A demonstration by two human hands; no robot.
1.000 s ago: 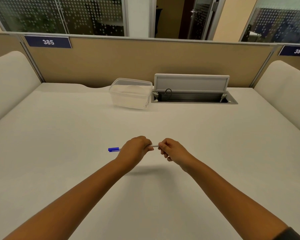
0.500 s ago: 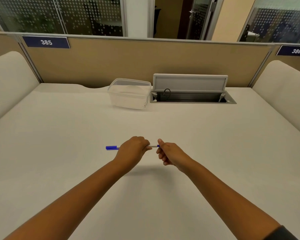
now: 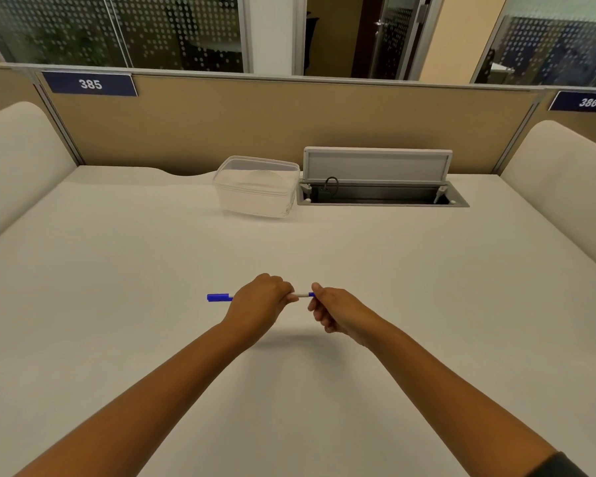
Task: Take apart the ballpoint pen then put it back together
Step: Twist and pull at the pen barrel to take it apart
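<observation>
From the head camera I saw the ballpoint pen (image 3: 300,295) held level above the white desk (image 3: 117,270), between the two hands. My left hand (image 3: 260,302) was curled round the barrel, with the blue cap (image 3: 219,297) sticking out past it to the left. My right hand (image 3: 338,313) pinched the pen's other end, where a bit of blue (image 3: 311,294) showed at the fingertips. A short white stretch of barrel lay bare between the hands. Farther back stood a clear plastic box (image 3: 257,187), just beside an open cable hatch (image 3: 379,187).
</observation>
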